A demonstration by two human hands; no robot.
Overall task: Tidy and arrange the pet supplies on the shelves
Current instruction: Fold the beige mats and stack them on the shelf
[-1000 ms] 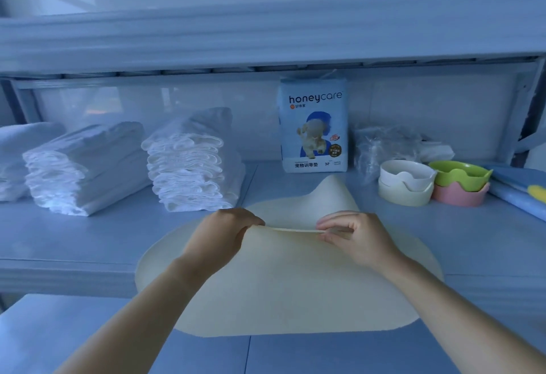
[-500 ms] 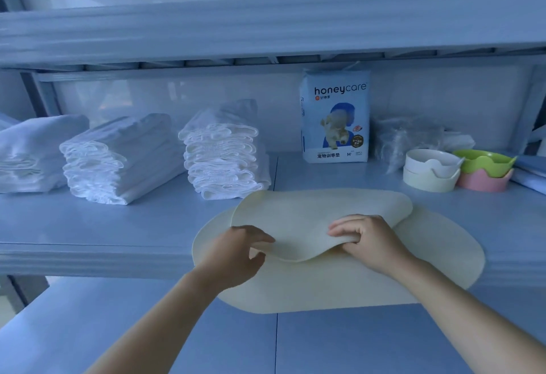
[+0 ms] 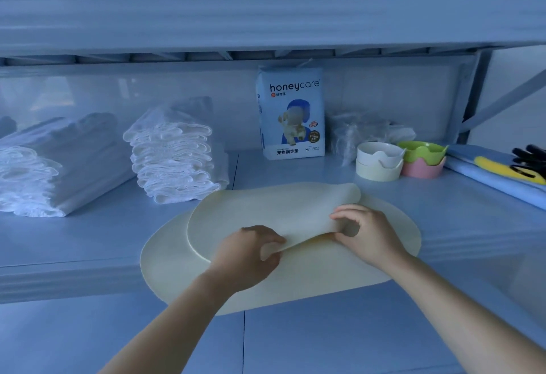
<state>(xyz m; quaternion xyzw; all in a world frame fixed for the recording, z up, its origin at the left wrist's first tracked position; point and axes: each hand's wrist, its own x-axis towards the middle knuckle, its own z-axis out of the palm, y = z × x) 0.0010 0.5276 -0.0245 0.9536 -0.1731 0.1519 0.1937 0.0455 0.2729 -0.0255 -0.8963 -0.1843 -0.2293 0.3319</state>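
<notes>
Mat (image 3: 254, 211) fold between both hands (image 3: 246, 255)

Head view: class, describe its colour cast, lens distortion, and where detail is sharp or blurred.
Head view: a cool blue cast tints the shelf, and dim light mutes the cream mat; head view: wide-angle bowing bends the edge of the upper shelf; head view: lettering on the honeycare pack reads clearly, but its dog picture is smeared.
</notes>
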